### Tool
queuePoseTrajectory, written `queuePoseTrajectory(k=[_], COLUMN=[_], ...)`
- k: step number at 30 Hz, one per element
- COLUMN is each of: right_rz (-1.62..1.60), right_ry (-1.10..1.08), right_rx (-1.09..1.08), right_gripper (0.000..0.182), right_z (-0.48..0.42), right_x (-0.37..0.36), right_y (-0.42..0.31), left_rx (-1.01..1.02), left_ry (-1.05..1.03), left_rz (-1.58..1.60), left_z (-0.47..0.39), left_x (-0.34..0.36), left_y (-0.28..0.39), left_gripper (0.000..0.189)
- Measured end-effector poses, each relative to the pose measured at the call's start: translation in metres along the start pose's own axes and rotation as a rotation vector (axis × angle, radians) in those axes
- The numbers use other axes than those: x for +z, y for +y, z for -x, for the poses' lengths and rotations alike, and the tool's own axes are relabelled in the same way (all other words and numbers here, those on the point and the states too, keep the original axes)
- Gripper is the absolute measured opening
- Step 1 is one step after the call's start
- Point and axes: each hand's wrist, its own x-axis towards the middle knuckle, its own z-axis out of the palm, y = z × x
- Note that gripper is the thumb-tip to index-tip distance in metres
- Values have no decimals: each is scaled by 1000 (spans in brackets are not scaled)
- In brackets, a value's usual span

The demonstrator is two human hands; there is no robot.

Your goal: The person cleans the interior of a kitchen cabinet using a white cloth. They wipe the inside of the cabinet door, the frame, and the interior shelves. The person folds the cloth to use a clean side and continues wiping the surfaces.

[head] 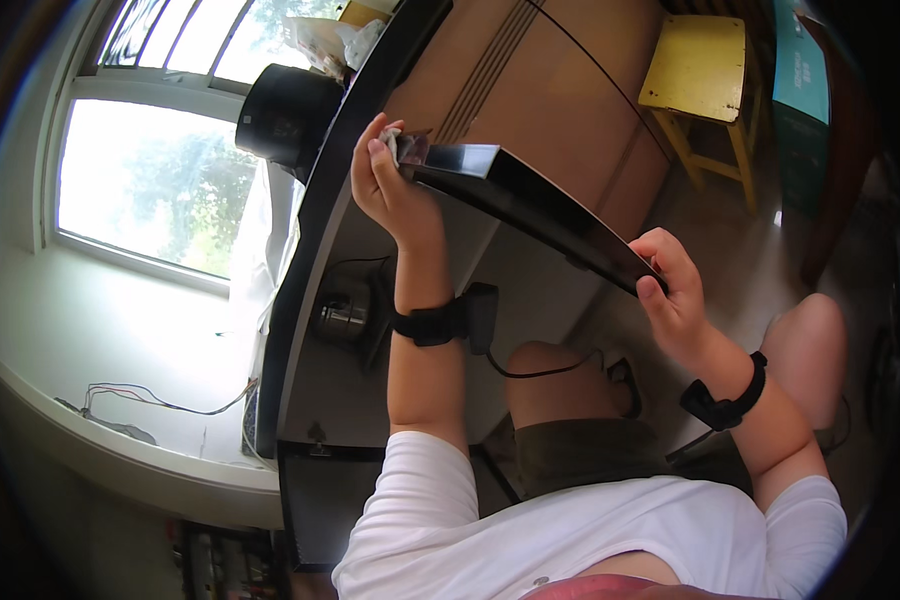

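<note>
My left hand (397, 187) pinches a crumpled white cloth or tissue (391, 144) against the far end of a long black panel (555, 214). The panel has a glossy face and looks like a cabinet door seen nearly edge-on; whether it is attached to anything cannot be made out. My right hand (671, 300) grips its near end, thumb on one side and fingers on the other. Behind my left forearm is an open cabinet, with a shiny metal pot (341, 315) inside. Both wrists wear black straps with small boxes and cables.
A black open door (330, 502) hangs at the cabinet's lower end. On the dark countertop (289, 315) stands a black bin-like container (289, 116), beside plastic bags (337, 41). A yellow wooden stool (694, 67) and a teal box (801, 67) stand to the right. Loose wires (165, 397) lie by the window.
</note>
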Motion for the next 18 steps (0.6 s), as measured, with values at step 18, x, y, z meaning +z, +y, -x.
queuePoseTrajectory(k=[18], right_rz=[-75], right_ry=[-46], right_rx=[21], right_gripper=[40], right_z=[0], right_x=[-2], right_y=[3], left_rx=[-490], left_ry=[72], left_rz=[908], left_z=[-69], left_x=[-40], left_y=[23], left_gripper=[18])
